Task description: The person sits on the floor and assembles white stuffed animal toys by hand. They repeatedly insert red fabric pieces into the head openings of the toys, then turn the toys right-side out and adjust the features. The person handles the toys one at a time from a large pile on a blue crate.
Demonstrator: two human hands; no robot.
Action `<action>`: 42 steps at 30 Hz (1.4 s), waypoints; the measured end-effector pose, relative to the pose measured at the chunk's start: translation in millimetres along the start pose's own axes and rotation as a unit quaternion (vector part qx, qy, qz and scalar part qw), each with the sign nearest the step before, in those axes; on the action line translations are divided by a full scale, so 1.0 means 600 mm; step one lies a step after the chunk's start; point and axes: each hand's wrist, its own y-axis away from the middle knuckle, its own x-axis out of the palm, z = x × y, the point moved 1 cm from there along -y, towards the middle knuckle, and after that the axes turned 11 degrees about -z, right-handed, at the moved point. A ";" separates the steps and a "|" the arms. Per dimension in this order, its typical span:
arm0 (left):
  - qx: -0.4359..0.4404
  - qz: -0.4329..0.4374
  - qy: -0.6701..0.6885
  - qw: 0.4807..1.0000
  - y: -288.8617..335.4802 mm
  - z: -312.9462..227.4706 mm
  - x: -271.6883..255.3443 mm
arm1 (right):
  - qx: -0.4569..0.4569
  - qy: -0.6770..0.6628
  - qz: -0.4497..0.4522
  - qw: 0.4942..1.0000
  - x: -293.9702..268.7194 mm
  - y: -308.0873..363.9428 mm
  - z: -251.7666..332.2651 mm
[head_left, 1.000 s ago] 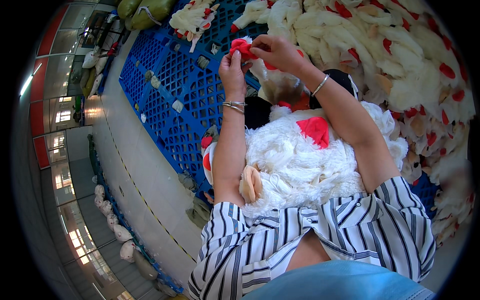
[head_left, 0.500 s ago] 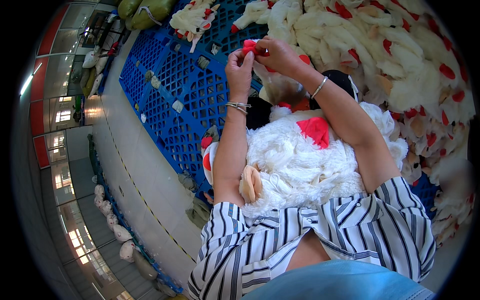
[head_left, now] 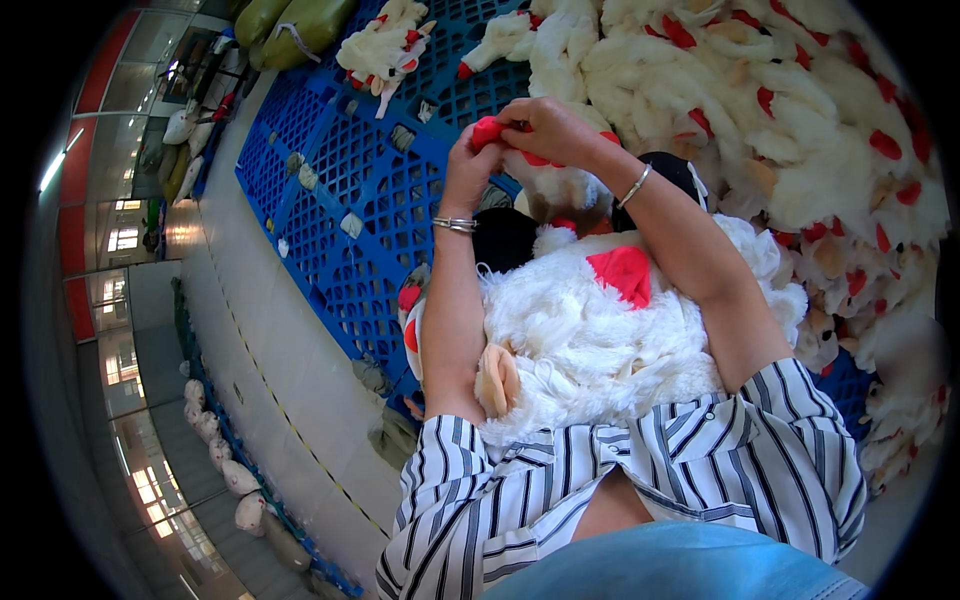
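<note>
Both my hands meet at the far middle, pinching a small piece of red fabric (head_left: 487, 132). It appears to belong to a cream and red plush skin (head_left: 555, 180) hanging below them. My left hand (head_left: 470, 175) grips its near left side, thumb up against it. Fingers bent, my right hand (head_left: 550, 130) closes on the red fabric from the right. Across my lap lies a heap of white fluffy plush skins (head_left: 600, 330) with a red patch (head_left: 622, 275) and a peach-coloured ear (head_left: 497, 380). The fingertips partly hide the red fabric.
Blue plastic pallets (head_left: 330, 200) cover the floor ahead and left. One cream plush skin (head_left: 385, 50) lies on them. A large pile of cream and red plush skins (head_left: 680, 90) rises at the right. Green sacks (head_left: 300, 30) sit far left, and white sacks (head_left: 240, 478) line the wall.
My hands have come slightly nearer with the red fabric, and my left hand has turned, its fingers now more behind the fabric. The heap on my lap stays in place.
</note>
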 end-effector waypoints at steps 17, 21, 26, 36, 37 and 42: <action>-0.003 -0.045 0.137 0.990 0.007 -0.005 0.017 | 0.222 -0.095 0.060 0.968 -0.016 -0.011 -0.016; -0.003 -0.036 0.128 0.991 0.008 -0.002 0.019 | 0.233 -0.067 0.092 0.966 -0.022 -0.013 -0.013; 0.012 -0.049 0.086 0.995 0.002 0.001 0.020 | 0.171 0.000 -0.014 0.985 -0.031 -0.013 -0.010; 0.125 -0.104 -0.063 0.985 -0.004 -0.008 0.020 | 0.107 0.041 -0.105 0.988 -0.036 -0.015 -0.017; 0.117 -0.119 -0.062 0.984 -0.003 -0.009 0.021 | 0.107 0.027 -0.103 0.989 -0.034 -0.015 -0.019; 0.037 -0.125 0.007 0.991 0.007 -0.028 0.028 | 0.100 -0.017 -0.102 0.990 -0.030 -0.016 -0.036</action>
